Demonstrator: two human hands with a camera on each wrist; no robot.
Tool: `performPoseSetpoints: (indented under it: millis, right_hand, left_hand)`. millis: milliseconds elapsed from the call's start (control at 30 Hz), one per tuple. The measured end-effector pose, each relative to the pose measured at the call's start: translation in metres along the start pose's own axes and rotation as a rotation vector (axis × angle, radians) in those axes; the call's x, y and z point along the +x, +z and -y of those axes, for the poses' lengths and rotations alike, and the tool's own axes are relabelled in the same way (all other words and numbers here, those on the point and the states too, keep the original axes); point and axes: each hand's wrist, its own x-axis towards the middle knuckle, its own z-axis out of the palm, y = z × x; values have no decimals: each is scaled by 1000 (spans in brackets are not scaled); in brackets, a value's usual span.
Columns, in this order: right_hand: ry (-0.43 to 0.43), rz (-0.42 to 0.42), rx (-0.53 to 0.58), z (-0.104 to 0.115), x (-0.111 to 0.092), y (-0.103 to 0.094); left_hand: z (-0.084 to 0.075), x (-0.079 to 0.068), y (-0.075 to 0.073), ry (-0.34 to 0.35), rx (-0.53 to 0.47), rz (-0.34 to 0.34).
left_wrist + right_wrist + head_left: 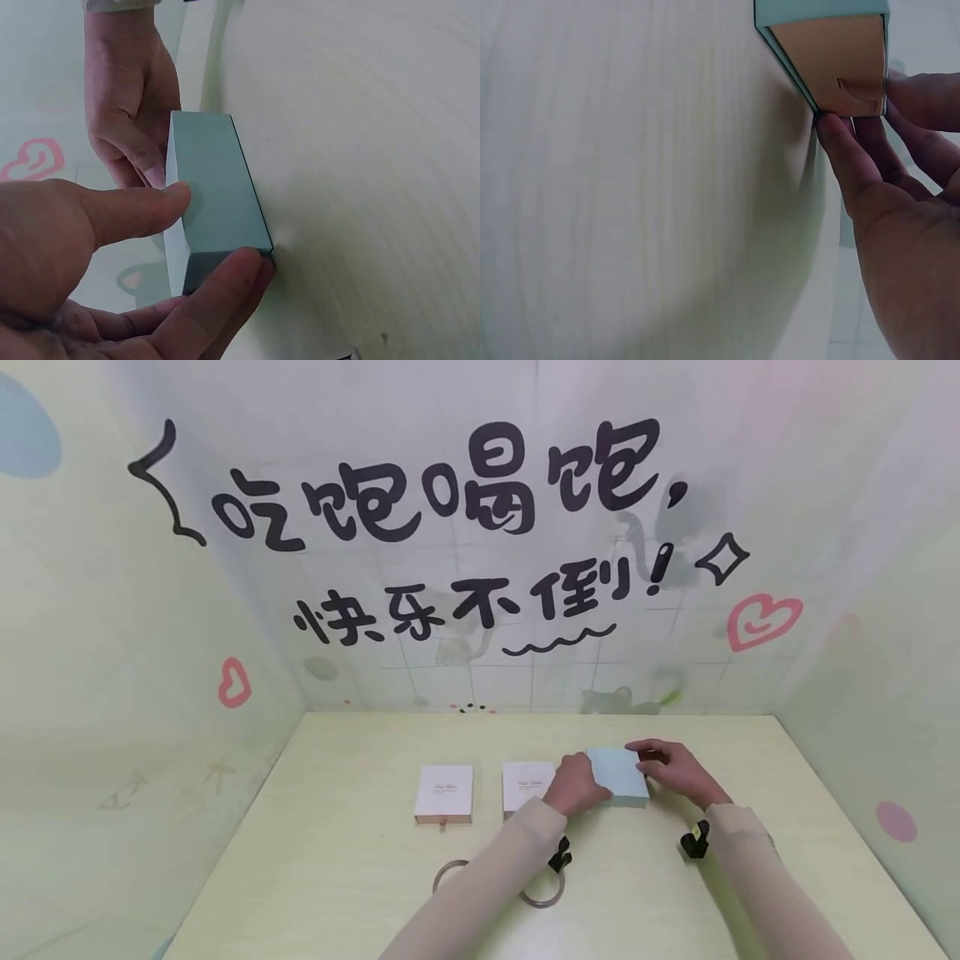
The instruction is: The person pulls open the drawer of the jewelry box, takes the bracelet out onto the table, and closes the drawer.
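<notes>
A light blue drawer-style box (619, 774) is between both hands, right of the table's middle. My left hand (576, 785) grips its left end, thumb on one narrow side and fingers bent round the corner, as the left wrist view shows on the box (214, 180). At the right end, my right hand (678, 768) holds the box by its edges with thumb and fingers. Seen from the right wrist, that end of the box (832, 60) has a tan drawer face with a small pull tab. Whether its underside touches the table cannot be told.
Two white boxes with small print, a left one (444, 789) and a right one (527, 777), lie left of the hands; the left forearm partly covers the right one. Nearer the front, a ring-shaped band (546, 902) shows beside the left sleeve (487, 885). Printed cloth walls surround the table (315, 843).
</notes>
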Motion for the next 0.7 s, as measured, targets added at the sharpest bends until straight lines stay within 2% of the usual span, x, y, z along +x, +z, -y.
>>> performPoseSetpoints:
  millis: [233,500,600,700]
  right_hand:
    - [-50,67,48,2,-5,0]
    - [-46,77,34,4,-5,0]
    - [-36,76,20,7,-5,0]
    - [-6,56,-4,13,-6,-1]
  left_hand:
    - [-2,-18,3,48,87,-24]
    - [-1,-23,5,83,160,-59]
    - [-2,-24,2,120,226,-73]
    - [-4,-24,-1,174,343,-120]
